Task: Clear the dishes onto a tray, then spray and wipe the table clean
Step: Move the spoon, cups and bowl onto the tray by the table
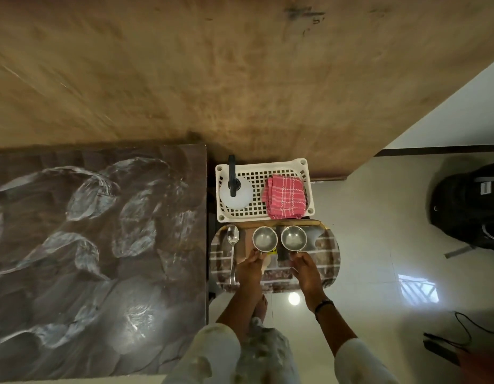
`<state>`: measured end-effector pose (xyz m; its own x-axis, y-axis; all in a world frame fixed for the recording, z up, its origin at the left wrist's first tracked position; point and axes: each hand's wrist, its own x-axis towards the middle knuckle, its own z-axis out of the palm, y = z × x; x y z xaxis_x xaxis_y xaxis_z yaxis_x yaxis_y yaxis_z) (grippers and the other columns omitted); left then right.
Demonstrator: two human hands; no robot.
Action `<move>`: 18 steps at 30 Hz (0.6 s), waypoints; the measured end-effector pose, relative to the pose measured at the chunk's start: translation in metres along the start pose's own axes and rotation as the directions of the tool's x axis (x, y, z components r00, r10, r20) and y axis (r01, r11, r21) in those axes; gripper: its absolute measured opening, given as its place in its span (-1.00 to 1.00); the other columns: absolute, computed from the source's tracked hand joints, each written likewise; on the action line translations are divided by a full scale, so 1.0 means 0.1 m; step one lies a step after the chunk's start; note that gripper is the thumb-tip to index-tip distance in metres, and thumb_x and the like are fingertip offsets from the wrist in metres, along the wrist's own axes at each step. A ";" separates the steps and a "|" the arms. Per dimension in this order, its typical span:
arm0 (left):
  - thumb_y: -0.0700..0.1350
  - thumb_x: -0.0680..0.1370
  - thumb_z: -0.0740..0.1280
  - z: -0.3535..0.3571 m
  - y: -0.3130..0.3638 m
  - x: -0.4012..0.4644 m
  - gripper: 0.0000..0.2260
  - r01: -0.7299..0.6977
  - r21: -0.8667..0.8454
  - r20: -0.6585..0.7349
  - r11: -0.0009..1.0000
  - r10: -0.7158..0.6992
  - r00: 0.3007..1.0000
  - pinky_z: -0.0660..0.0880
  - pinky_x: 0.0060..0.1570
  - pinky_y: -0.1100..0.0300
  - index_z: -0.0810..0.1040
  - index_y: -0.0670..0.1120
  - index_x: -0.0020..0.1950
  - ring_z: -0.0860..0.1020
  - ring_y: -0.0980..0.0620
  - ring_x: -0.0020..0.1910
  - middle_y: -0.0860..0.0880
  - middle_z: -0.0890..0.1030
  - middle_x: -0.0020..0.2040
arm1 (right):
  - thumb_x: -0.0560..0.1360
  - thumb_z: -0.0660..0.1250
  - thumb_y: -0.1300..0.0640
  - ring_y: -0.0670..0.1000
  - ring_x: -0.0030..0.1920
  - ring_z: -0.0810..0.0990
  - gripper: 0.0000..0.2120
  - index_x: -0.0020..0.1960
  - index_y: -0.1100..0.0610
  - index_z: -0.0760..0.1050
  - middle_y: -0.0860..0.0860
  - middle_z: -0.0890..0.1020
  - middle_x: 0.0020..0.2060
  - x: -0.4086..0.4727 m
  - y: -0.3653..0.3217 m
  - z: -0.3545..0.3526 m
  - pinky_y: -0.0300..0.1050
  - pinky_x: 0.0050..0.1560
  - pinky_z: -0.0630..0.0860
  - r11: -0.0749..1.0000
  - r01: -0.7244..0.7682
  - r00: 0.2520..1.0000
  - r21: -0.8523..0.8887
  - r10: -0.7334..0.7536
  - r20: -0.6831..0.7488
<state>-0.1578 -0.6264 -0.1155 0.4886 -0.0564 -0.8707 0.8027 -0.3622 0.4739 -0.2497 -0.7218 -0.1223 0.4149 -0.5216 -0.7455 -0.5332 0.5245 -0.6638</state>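
A brick-patterned tray (327, 261) sits to the right of the dark table (96, 245). On it stand two steel cups side by side, the left cup (264, 239) and the right cup (293, 237). My left hand (250, 268) pinches the left cup's handle. My right hand (305, 268) pinches the handle of the right cup. A steel spoon (232, 245) lies along the tray's left side. Beyond the tray, a white basket (304, 166) holds a white spray bottle (236, 192) with a black trigger and a folded red checked cloth (284, 200).
A wooden wall panel (240, 73) rises behind the table and basket. A black backpack (470, 206) lies on the tiled floor (379, 245) at the right, and black cables (462, 336) lie at the lower right. My legs and a bare foot (261, 309) show below.
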 end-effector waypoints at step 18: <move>-0.23 0.55 0.28 -0.04 0.01 0.02 -0.78 -0.003 0.006 -0.159 1.000 0.003 0.987 0.51 0.12 0.11 0.60 -0.20 0.17 0.56 -0.15 0.16 -0.14 0.61 0.18 | 0.52 0.33 0.23 0.12 0.03 0.51 -0.81 0.09 0.18 0.37 0.09 0.51 -0.01 0.05 -0.07 0.03 0.00 0.04 0.49 0.990 0.011 0.971 -0.138 -0.044 -0.235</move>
<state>-0.1544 -0.6230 -0.1161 0.5396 0.0913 -0.8369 0.7993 -0.3677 0.4753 -0.2416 -0.7262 -0.1219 0.2532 -0.6873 -0.6808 -0.6254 0.4206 -0.6573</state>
